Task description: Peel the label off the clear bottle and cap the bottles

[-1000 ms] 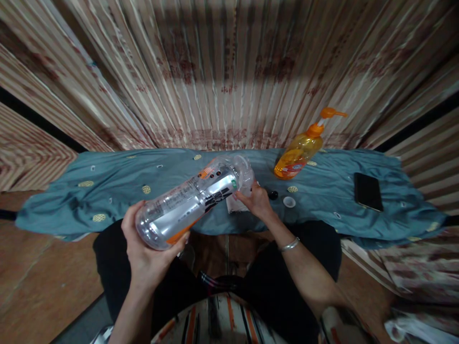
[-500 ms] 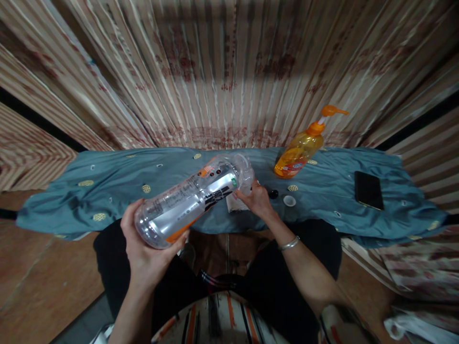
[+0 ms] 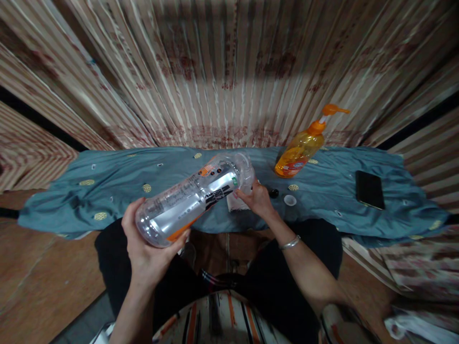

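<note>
A large clear plastic bottle (image 3: 186, 203) with a silver, black and orange label lies tilted across both my hands, above the cloth-covered surface. My left hand (image 3: 148, 251) wraps round its base at the lower left. At the bottle's other end, my right hand (image 3: 258, 198) closes on the clear upper part, thumb in front. The neck is hard to make out there, and I cannot tell whether a separate clear piece sits over it. Below the right fingers, a small whitish piece (image 3: 237, 204) of paper or cloth shows in part.
Right of my right hand lie a small black object (image 3: 274, 193) and a white cap (image 3: 289, 200). An orange pump bottle (image 3: 299, 150) stands farther back, and a black phone-like slab (image 3: 369, 189) lies at right. Blue-green cloth (image 3: 118, 184) covers the surface, with a curtain (image 3: 222, 71) behind.
Hardly anything differs. The whole view has shifted very slightly, while both hands keep the same hold on the bottle.
</note>
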`<state>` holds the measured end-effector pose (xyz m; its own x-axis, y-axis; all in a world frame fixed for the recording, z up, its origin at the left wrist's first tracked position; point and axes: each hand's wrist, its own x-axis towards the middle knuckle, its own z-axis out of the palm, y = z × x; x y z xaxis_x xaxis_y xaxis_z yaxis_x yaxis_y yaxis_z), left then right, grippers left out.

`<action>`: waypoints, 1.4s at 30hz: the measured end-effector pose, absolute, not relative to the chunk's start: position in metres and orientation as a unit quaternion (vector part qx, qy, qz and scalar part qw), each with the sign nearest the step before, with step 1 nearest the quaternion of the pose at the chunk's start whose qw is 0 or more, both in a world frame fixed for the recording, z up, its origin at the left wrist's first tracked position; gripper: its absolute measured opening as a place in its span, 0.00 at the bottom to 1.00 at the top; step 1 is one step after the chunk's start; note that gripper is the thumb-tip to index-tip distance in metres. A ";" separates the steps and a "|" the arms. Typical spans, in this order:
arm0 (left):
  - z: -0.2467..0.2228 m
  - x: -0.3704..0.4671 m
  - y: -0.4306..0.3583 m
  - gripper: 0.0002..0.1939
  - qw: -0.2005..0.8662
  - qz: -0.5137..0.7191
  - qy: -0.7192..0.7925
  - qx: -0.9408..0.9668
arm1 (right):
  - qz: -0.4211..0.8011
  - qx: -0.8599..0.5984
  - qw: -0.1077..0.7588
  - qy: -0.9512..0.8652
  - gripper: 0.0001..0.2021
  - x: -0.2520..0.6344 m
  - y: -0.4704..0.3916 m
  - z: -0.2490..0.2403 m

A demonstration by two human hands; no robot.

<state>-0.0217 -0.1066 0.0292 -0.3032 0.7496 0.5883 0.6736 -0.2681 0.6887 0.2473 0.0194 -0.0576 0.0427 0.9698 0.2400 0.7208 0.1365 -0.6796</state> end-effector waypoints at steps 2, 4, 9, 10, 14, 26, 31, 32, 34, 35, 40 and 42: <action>0.030 -0.022 -0.107 0.52 0.042 0.534 0.605 0.590 | 0.181 -0.634 0.347 -0.667 0.22 0.247 0.019 -0.057; 0.030 -0.022 -0.107 0.52 0.045 0.531 0.607 0.590 | 0.182 -0.635 0.344 -0.667 0.23 0.247 0.019 -0.056; 0.032 -0.022 -0.107 0.52 0.051 0.526 0.613 0.587 | 0.174 -0.641 0.341 -0.665 0.24 0.246 0.019 -0.056; 0.032 -0.022 -0.107 0.52 0.049 0.528 0.612 0.587 | 0.173 -0.641 0.342 -0.665 0.24 0.246 0.019 -0.056; 0.032 -0.023 -0.106 0.52 0.045 0.529 0.609 0.589 | 0.176 -0.642 0.342 -0.664 0.23 0.245 0.019 -0.055; 0.024 -0.029 -0.104 0.56 0.036 0.541 0.601 0.587 | 0.176 -0.634 0.342 -0.671 0.23 0.246 0.018 -0.052; 0.018 -0.034 -0.102 0.61 0.034 0.545 0.594 0.591 | 0.171 -0.638 0.339 -0.670 0.25 0.246 0.018 -0.052; 0.018 -0.035 -0.102 0.61 0.033 0.545 0.592 0.593 | 0.167 -0.638 0.339 -0.671 0.25 0.246 0.018 -0.052; 0.018 -0.034 -0.102 0.61 0.027 0.545 0.588 0.597 | 0.159 -0.638 0.335 -0.675 0.25 0.246 0.018 -0.053; 0.019 -0.033 -0.102 0.61 0.024 0.545 0.587 0.599 | 0.157 -0.638 0.332 -0.677 0.25 0.246 0.018 -0.052; 0.023 -0.030 -0.103 0.58 0.036 0.544 0.593 0.593 | 0.157 -0.643 0.322 -0.677 0.24 0.246 0.018 -0.051; 0.025 -0.028 -0.104 0.57 0.036 0.541 0.595 0.594 | 0.160 -0.646 0.320 -0.674 0.24 0.245 0.018 -0.050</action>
